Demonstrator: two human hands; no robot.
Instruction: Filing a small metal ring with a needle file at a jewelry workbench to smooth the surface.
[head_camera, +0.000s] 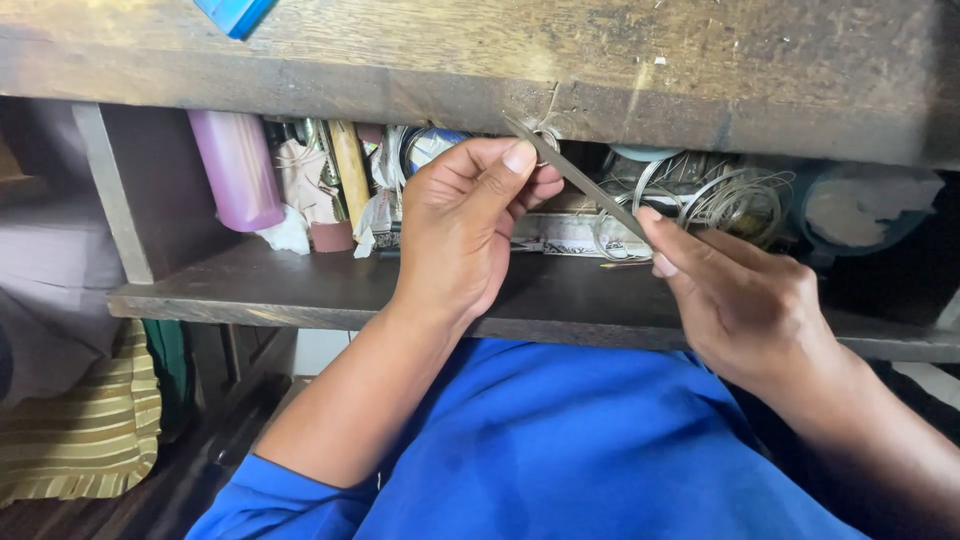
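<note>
Both hands work at the front edge of a worn wooden bench (700, 110), the left hand (465, 225) pinching a small wire ring (546, 136) against it while the right hand (745, 295) grips a thin metal file (580, 180) laid slantwise across that ring, above a cluttered shelf (300, 290).

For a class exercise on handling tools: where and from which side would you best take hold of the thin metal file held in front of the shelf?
Grip the metal file at its lower right end, where the right hand pinches it, coming from below right. It slants up-left, and the left hand already occupies its upper end.
</note>
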